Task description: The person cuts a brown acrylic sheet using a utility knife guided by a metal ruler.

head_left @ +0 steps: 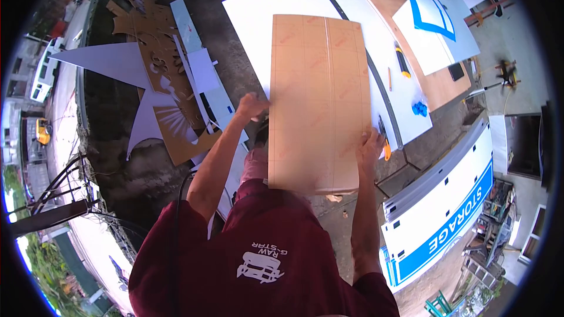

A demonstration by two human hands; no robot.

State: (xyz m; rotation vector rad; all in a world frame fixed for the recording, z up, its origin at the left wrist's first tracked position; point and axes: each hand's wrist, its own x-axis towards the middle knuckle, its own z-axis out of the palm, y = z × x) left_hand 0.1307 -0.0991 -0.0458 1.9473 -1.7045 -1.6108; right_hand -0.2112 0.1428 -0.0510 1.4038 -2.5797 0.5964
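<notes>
Over the white board (258,17) lies a brown paper-covered sheet (317,100); left hand (251,105) grips its left edge; right hand (369,149) clamps its right edge beside an orange knife (385,141).

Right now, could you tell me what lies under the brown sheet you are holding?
The brown sheet overlaps a white board. The far end hides the board beneath; the near end hides the legs and floor.

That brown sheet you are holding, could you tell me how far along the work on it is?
Done: brown cutouts lie in a pile at the side. In hand: left hand and right hand grip the brown sheet by its edges over the white board. Left: the sheet looks uncut; the knife lies unused.
</notes>
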